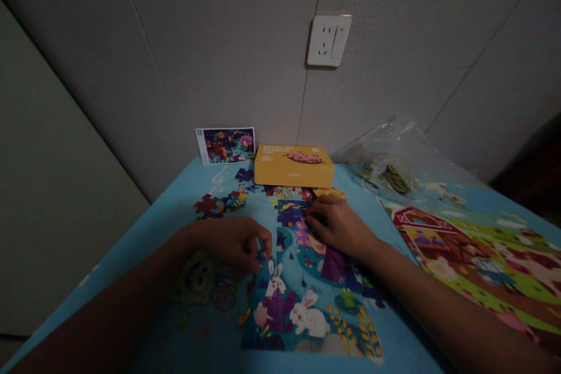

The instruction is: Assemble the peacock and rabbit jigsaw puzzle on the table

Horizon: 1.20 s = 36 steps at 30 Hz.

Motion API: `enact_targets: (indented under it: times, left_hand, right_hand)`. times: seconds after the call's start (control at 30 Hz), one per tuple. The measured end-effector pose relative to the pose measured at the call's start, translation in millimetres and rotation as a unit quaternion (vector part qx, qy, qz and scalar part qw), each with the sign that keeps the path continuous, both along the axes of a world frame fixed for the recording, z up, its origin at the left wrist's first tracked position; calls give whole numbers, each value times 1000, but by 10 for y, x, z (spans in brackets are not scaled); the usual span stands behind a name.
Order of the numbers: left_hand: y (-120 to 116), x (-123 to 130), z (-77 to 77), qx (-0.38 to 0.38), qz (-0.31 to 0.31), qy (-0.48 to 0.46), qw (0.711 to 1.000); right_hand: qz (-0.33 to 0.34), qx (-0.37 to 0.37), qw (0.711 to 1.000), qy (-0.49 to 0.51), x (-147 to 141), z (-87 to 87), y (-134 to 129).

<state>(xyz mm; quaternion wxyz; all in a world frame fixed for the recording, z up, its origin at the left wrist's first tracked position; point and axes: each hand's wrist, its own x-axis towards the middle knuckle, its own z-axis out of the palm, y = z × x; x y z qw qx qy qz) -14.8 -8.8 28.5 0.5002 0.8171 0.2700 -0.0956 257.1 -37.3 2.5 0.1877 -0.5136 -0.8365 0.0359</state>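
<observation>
A partly joined puzzle [307, 304] with white rabbits and purple plants lies on the blue table cover. My left hand [239, 242] is at its left edge, fingers curled, with thumb and forefinger near a small piece whose hold I cannot make out. Over the puzzle's upper right part rests my right hand [335, 222], fingers bent down onto the pieces; the fingertips are partly hidden. Loose pieces [210, 204] lie beyond my left hand, and others sit in front of the yellow box [293, 166].
A reference picture card [228, 146] leans against the wall beside the box. At the right are a clear plastic bag [394, 163] with pieces in it and a farm-scene puzzle [482, 257]. A socket [329, 41] is on the wall.
</observation>
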Motion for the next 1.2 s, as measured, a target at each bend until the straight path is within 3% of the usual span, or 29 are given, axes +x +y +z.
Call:
enact_targets:
  times: [0.17, 0.4, 1.2]
  left_hand:
    - [-51, 54, 65, 71, 24, 7, 997]
    - [-100, 144, -2, 104, 16, -6, 994]
    - [-192, 187, 1, 97, -10, -5, 995]
  right_hand:
    - [-2, 4, 1000, 2, 1, -5, 4]
    - [-2, 6, 1000, 7, -1, -11, 2]
    - [1, 7, 1000, 11, -14, -11, 4]
